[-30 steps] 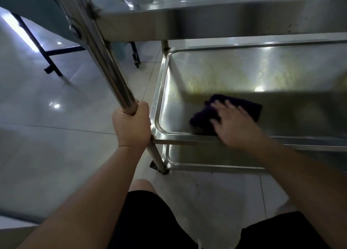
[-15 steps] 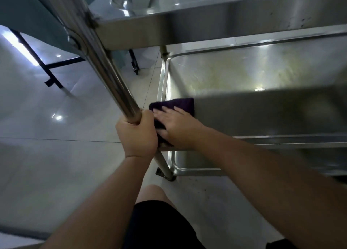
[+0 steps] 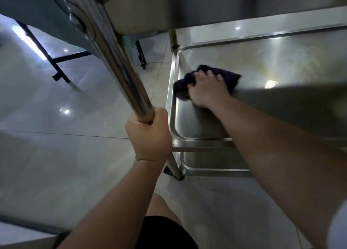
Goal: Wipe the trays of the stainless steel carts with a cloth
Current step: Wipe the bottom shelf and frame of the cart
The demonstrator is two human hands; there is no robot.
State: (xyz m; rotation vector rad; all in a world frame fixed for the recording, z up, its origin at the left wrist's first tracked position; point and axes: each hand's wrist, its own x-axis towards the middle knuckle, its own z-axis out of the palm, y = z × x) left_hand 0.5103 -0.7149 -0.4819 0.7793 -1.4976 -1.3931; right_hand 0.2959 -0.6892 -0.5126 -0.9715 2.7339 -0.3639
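I find my right hand (image 3: 207,88) pressing the cloth (image 3: 228,77), fingers spread, in the middle tray's (image 3: 281,61) near-left corner, left hand (image 3: 148,136) clenching the post (image 3: 120,68); yellowish staining beyond the cloth suggests most wiping remains.

The middle tray (image 3: 262,61) of the stainless steel cart was a shallow pan with a raised, rounded rim, its surface streaked with yellowish smears and glints of light. A dark purple cloth (image 3: 228,76) lay bunched directly on it near the left rim, pressed down by the right hand (image 3: 207,88). The cart stood on a glossy pale tiled floor (image 3: 56,145), with a lower tray (image 3: 216,169) visible beneath and another tray's wall (image 3: 225,4) above.
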